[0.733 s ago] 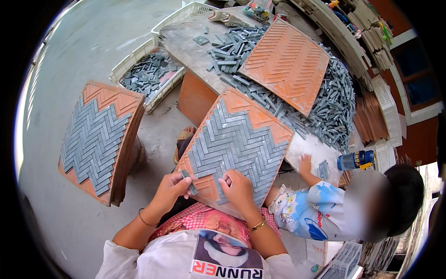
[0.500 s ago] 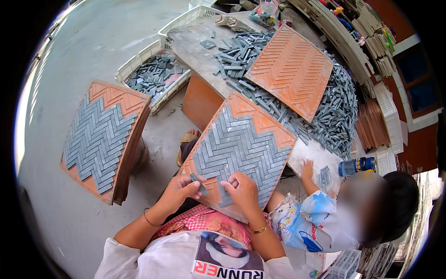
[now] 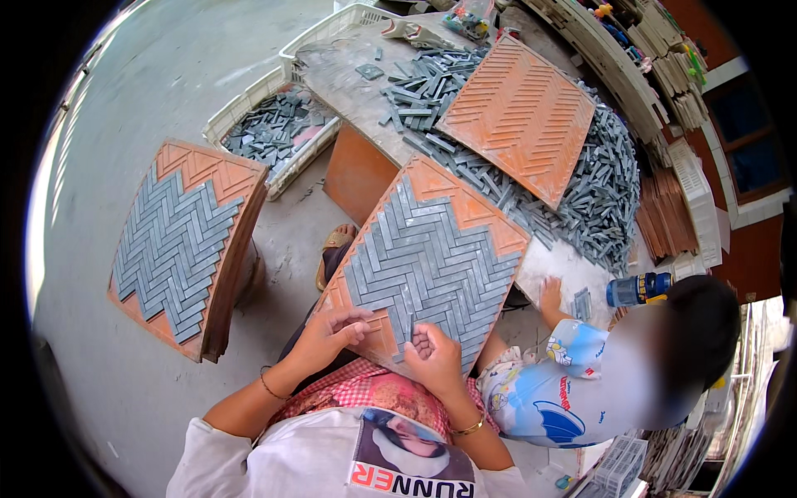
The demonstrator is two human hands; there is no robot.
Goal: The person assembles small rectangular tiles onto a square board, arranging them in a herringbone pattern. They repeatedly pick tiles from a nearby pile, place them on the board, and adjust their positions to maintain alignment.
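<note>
Across my lap lies an orange tray (image 3: 425, 184) with moulded ridges, largely filled with grey strip tiles (image 3: 427, 270) in a herringbone pattern. My left hand (image 3: 336, 336) is over the tray's near left corner, fingers loosely bent and apart, with no tile visible in it. Close to the tray's near edge, my right hand (image 3: 435, 355) is closed, its fingers curled over the lower tiles. A narrow grey tile (image 3: 408, 329) shows edge-on at its fingertips; the hand hides part of it.
A similar tiled tray (image 3: 178, 249) tops a stack at left. The table holds a heap of loose tiles (image 3: 602, 199) beneath a bare orange tray (image 3: 521, 120). Behind stands a white crate (image 3: 241, 108) of tiles. At right, a child (image 3: 564, 373) reaches onto the table beside a blue can (image 3: 638, 290).
The grey tile that showed in my left hand is gone from it. My right hand has lowered slightly, and a tile edge now shows at its fingers. The child's head has shifted.
</note>
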